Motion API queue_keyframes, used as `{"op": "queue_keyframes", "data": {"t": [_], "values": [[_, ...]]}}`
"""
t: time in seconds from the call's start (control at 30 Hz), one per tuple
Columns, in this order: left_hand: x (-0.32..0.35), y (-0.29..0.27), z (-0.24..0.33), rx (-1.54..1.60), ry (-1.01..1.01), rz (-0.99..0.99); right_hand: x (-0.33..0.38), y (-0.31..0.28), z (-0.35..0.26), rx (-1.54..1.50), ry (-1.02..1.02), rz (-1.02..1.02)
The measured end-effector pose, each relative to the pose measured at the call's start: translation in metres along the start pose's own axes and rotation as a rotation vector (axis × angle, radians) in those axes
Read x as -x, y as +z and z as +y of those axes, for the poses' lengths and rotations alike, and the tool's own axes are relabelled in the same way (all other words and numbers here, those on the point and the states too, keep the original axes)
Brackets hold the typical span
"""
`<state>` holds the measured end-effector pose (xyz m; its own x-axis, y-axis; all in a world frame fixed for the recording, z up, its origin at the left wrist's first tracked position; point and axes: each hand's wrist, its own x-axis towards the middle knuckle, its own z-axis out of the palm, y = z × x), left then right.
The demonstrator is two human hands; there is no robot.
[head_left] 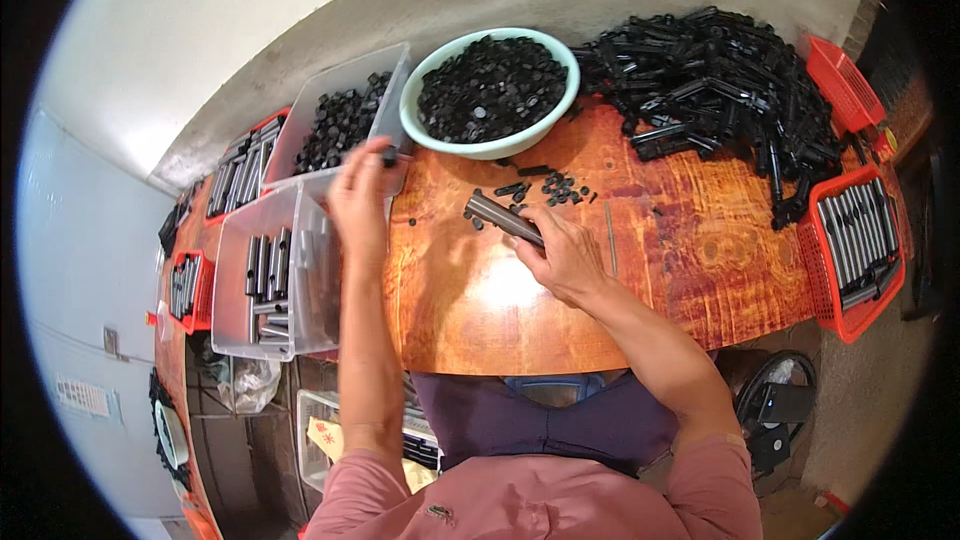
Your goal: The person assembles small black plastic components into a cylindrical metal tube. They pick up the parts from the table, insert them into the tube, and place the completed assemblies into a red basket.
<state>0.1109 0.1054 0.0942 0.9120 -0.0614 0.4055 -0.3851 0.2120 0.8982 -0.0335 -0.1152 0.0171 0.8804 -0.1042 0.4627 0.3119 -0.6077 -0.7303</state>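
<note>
My right hand is wrapped round a dark grey tube, tilted with its far end pointing left over the table. At the near edge of the clear bin, my left hand is slightly blurred, its fingertips closed on a small black cap. Many similar black pieces fill that bin. Small black parts are scattered on the wood beyond the tube. Behind them stands a pale green basin heaped with little black discs.
A large pile of black plastic parts covers the table's back right. Red baskets of tubes stand at the right and left. Another clear bin holding tubes is beside my left forearm. The wooden table curves along its front edge.
</note>
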Motion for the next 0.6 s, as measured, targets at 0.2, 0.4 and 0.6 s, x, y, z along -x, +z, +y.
{"op": "queue_keyframes", "data": {"t": [0.2, 0.4, 0.6], "values": [[0.066, 0.035, -0.069, 0.597, -0.438, 0.027, 0.007, 0.010, -0.007, 0.009, 0.045, -0.045], [0.074, 0.035, -0.078, 0.760, -0.487, -0.015, 0.006, 0.011, -0.004, -0.020, 0.124, -0.045], [0.081, 0.037, -0.079, 0.827, -0.451, -0.015, 0.010, 0.018, -0.003, -0.066, 0.159, -0.009]]}}
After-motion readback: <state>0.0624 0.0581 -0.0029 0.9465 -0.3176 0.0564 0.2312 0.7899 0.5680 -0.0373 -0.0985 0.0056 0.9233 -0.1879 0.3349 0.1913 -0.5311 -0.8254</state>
